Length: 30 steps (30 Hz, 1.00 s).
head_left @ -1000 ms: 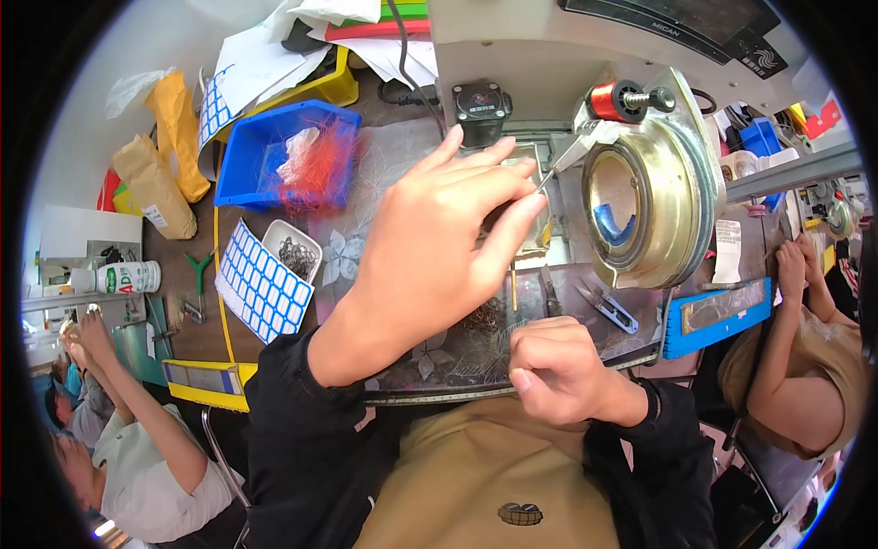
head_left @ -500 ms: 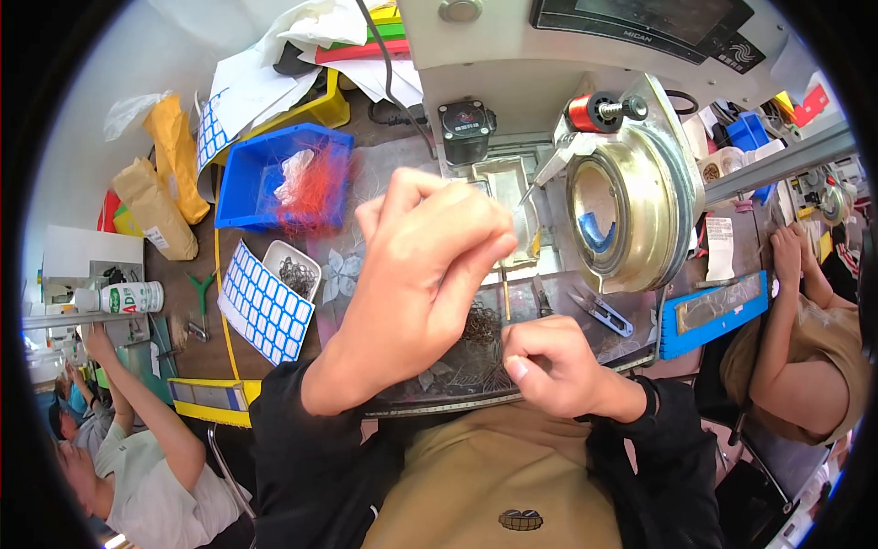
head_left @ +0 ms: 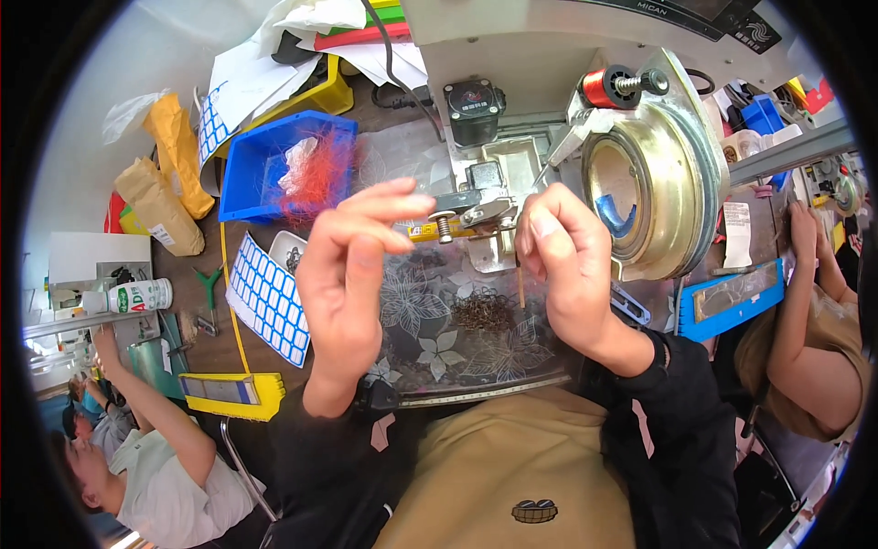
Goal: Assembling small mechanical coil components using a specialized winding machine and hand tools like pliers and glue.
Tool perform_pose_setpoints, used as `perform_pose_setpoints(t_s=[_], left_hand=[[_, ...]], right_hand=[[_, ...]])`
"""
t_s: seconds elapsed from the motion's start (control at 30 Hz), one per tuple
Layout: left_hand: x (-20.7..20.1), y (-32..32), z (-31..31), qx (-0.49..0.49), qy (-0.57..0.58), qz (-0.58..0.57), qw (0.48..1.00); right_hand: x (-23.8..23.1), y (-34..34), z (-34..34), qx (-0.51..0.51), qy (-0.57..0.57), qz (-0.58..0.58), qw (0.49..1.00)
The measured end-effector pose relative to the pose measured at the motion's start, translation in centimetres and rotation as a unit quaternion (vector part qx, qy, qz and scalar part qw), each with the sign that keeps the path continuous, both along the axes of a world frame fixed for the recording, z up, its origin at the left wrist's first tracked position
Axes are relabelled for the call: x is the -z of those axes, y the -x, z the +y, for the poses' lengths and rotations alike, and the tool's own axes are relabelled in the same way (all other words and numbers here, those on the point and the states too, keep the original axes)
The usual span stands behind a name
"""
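Note:
My left hand [head_left: 347,284] is raised left of a metal clamp fixture [head_left: 485,197] with a spring-loaded screw and a yellow strip; its fingers are stretched and apart, holding nothing visible. My right hand [head_left: 569,261] is at the fixture's right end, its thumb and fingers pinched together; whatever lies between them cannot be made out. Just beyond that hand stands a winding machine with a brass-coloured ring [head_left: 608,151] and a spool of red wire [head_left: 608,87]. On the flower-patterned mat below lies a small pile of dark, thin metal parts [head_left: 483,313].
A blue bin [head_left: 245,178] with tangled red wire stands at the left. Nearer are a label sheet [head_left: 267,300] and a yellow tray [head_left: 265,399]. Right of the machine are thread snips [head_left: 629,306] and a blue tray [head_left: 732,300]. Other people work at both sides.
My left hand has moved left and lower, its fingers opening out. My right hand has risen to the fixture, which now shows between the hands. The view has shifted slightly.

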State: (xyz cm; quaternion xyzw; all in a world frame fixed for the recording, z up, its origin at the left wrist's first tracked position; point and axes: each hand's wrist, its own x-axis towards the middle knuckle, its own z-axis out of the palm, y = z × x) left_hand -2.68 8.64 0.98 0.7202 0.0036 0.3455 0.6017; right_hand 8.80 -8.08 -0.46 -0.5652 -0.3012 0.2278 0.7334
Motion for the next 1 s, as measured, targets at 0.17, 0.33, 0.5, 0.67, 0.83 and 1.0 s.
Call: perform_pose_setpoints(t_s=[0.17,0.33,0.5,0.67,0.83,1.0], left_hand=[[2.0,-1.3,0.3,0.066,0.17,-0.01,0.983],[2.5,-2.0,0.2,0.072,0.24,0.024,0.968],[3.5,-3.3,-0.6,0.056,0.295,0.021,0.954],[4.5,-5.1,-2.1,0.031,0.338,0.025,0.94],[4.4,-5.5,-2.5,0.023,0.335,-0.009,0.942],[5.0,-5.4,-2.2,0.048,0.325,-0.016,0.944]], right_hand=[[0.6,-0.1,0.7,0.029,0.003,-0.001,1.0],[0.4,-0.4,0.8,0.028,-0.004,0.016,0.999],[-0.6,-0.3,1.1,0.047,0.026,-0.003,0.999],[-0.9,-0.1,1.1,0.037,0.016,0.033,0.999],[-1.0,0.0,1.1,0.028,0.006,0.062,0.998],[-0.4,-0.2,0.9,0.014,0.01,0.062,0.998]])
